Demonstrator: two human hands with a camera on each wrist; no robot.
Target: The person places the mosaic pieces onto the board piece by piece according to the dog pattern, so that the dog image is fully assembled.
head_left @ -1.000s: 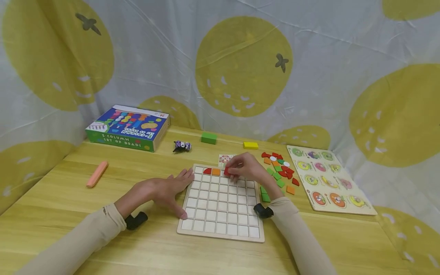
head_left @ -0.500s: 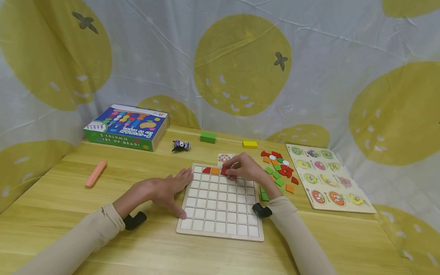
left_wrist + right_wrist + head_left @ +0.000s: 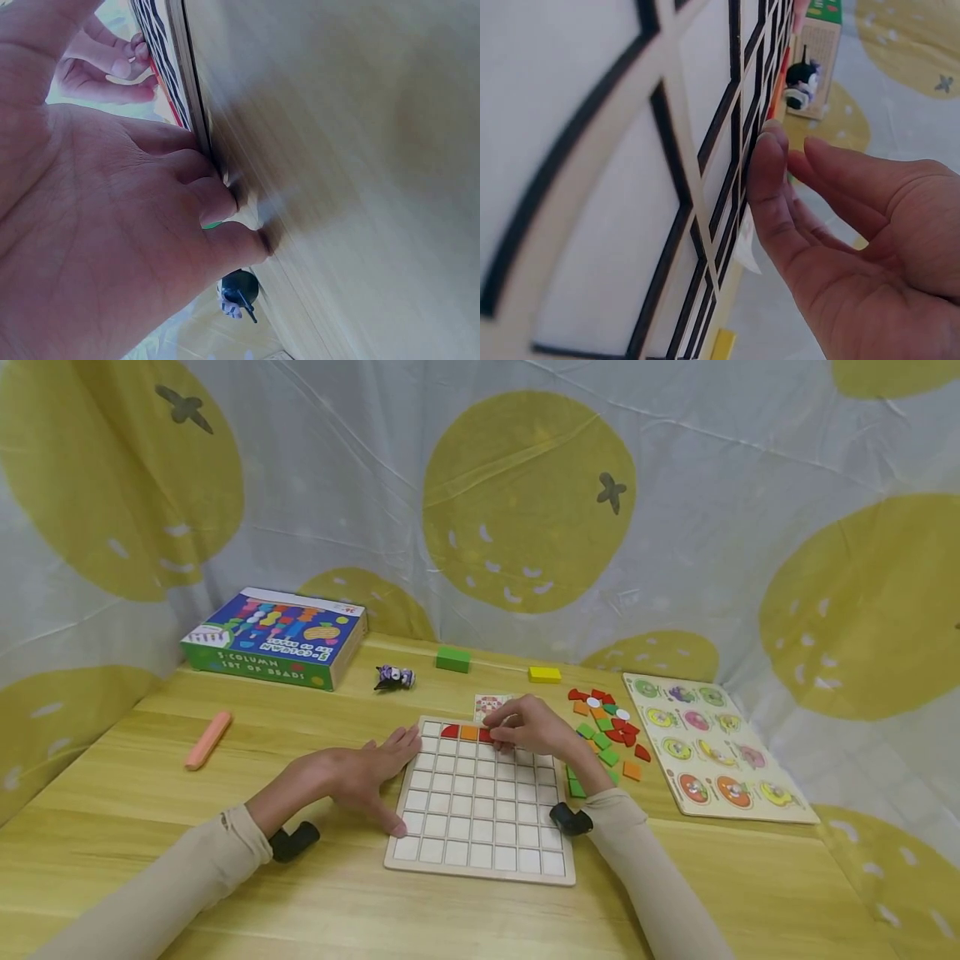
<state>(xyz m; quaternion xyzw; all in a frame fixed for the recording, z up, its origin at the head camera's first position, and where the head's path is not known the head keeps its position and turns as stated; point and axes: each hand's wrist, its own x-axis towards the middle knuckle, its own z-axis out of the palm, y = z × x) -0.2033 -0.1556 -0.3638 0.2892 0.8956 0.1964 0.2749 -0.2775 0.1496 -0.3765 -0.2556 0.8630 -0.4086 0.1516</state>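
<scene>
A wooden grid board (image 3: 480,874) with pale square cells lies on the table. My left hand (image 3: 367,777) is spread along its left edge, thumb on the board's near-left part, fingers at the far-left corner. In the far row sit a red quarter-circle tile (image 3: 450,732), an orange square tile (image 3: 468,733) and, beside it, another red tile (image 3: 485,736), partly hidden by my right hand (image 3: 528,727). The right fingertips touch down at this red tile. In the right wrist view, a gap shows between the fingertips (image 3: 769,146) at the board and the other digit.
Several loose red, green, orange and white tiles (image 3: 607,758) lie right of the board. Beyond them is a fruit puzzle board (image 3: 720,760). A pattern card (image 3: 487,703), green block (image 3: 453,658), yellow block (image 3: 544,675), small figurine (image 3: 394,677), bead-set box (image 3: 273,639) and orange stick (image 3: 208,740) surround it.
The red tile, earlier tilted in my right fingers, now lies in the far row beside the orange tile. The right fingers have loosened slightly; the left hand stays put.
</scene>
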